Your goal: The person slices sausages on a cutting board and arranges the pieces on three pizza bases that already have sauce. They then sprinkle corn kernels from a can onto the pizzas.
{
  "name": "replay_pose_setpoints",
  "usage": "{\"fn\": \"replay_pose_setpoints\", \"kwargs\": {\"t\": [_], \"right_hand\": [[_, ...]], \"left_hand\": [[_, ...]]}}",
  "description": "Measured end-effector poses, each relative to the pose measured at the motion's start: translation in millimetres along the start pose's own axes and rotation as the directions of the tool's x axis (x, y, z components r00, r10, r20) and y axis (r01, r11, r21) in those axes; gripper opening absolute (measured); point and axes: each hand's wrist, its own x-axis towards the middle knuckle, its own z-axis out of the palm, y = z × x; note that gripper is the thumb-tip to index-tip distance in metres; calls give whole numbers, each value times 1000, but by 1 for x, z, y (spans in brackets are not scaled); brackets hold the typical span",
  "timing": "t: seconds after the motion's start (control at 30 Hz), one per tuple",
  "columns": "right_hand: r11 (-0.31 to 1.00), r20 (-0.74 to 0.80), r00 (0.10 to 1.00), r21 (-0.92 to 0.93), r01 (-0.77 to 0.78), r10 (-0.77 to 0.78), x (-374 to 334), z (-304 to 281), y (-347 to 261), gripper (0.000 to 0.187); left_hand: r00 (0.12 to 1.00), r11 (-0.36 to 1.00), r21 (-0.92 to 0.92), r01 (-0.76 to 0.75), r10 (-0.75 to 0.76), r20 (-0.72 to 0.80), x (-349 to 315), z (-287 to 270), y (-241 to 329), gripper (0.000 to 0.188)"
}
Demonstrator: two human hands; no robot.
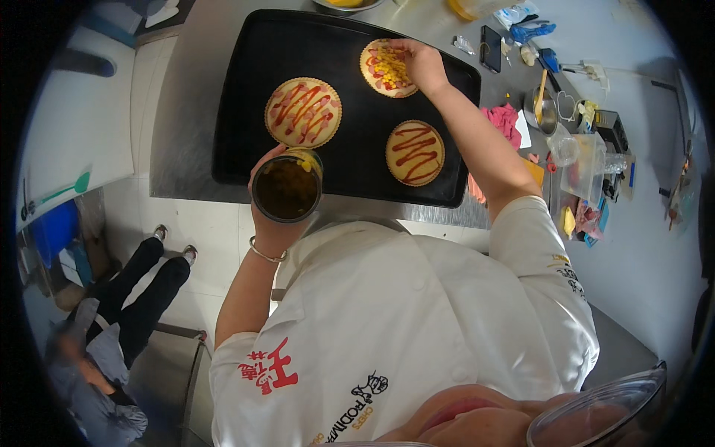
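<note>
My left hand [276,232] is wrapped round an open tin can [255,195], tilted so its dark inside shows, with yellow corn kernels and liquid in it. The can is at the near edge of a black baking tray [346,160]. My right hand [426,67] reaches over the far pizza base [387,68], which bears corn, pink bits and red sauce. Its fingertips are together at the corn; what they hold is hidden. At the left lies a pizza base [303,113] with pink bits and red sauce zigzags. A smaller pizza base [415,153] on the right has sauce lines only.
The tray lies on a steel table [186,134]. To the right are a phone [490,49], a metal pot [546,112] with a wooden-handled tool, a pink cloth [503,125] and a clear plastic bin [583,167]. Another person [112,357] is at the lower left.
</note>
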Motion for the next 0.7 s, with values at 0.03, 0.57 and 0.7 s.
{"fn": "replay_pose_setpoints", "kwargs": {"t": [0.03,0.57,0.7], "right_hand": [[998,-41,999,49,38,-36,-5,6,5,40],[808,-364,726,171,-564,584,-227,-74,250,17],[925,-91,931,183,-332,353,-246,-64,280,18]], "left_hand": [[1000,1000,-5,16,-16,19,1,3,1,84],[983,980,-130,148,-131,131,-4,174,56,88],[983,961,-242,131,-94,158,-5,231,60,89]]}}
